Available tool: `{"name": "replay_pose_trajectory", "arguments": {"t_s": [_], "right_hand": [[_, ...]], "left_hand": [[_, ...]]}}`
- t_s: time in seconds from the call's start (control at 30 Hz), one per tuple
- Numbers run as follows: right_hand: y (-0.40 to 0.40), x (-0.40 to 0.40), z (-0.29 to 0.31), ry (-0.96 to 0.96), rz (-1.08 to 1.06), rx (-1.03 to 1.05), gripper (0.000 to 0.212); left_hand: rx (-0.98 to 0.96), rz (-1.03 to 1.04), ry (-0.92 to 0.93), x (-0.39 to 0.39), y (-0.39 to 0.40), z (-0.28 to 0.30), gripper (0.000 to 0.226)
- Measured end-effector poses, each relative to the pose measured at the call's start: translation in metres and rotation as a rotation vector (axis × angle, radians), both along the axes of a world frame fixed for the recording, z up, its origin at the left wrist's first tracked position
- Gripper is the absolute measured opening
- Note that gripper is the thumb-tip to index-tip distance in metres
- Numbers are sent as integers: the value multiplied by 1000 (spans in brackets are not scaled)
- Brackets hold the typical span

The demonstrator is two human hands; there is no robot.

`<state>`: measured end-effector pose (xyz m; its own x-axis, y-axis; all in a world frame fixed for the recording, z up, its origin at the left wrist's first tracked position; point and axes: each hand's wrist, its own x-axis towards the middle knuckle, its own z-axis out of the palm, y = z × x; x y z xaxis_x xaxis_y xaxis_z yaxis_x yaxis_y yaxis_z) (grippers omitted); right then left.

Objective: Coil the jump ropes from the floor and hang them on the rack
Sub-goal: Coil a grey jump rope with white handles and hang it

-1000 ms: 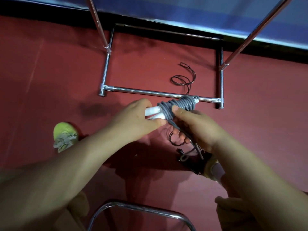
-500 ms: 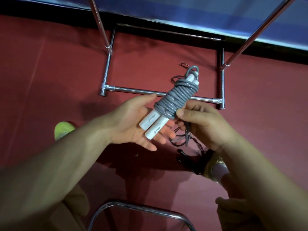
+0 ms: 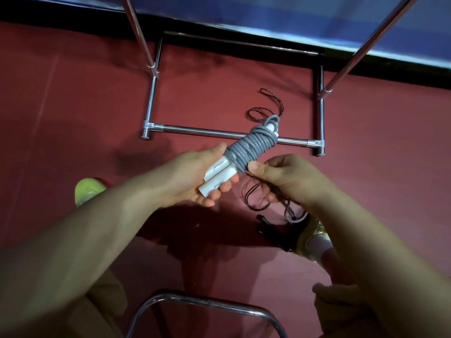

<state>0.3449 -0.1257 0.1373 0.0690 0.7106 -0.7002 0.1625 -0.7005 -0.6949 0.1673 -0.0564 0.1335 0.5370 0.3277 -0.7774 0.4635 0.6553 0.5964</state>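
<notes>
A grey jump rope is wound tightly around its two white handles, tilted up to the right. My left hand cradles the white handle ends from below. My right hand pinches the lower end of the grey coil between thumb and fingers. A thin dark jump rope lies loose on the red floor, running from beyond the rack's base bar to under my right hand, with black handles near my right foot. The metal rack stands ahead, its top out of view.
The rack's two uprights rise toward the top edge in front of a blue wall. My yellow-green shoe is at the left, the other foot at the right. A curved chrome tube sits close below me.
The coiled bundle swung from lying level to pointing up and to the right. My left hand opened under the handles, and my right thumb shifted to the coil's lower end.
</notes>
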Motion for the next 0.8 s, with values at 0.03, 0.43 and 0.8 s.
{"name": "replay_pose_trajectory", "arguments": {"t_s": [0.03, 0.43, 0.8], "right_hand": [[0, 0, -2, -64, 21, 7, 43], [-4, -19, -8, 60, 1, -47, 50], [-4, -17, -15, 207, -49, -19, 34]], "left_hand": [[45, 2, 24, 1, 0, -1, 60], [535, -190, 314, -2, -2, -15, 46], [473, -235, 249, -1, -5, -6, 50]]}}
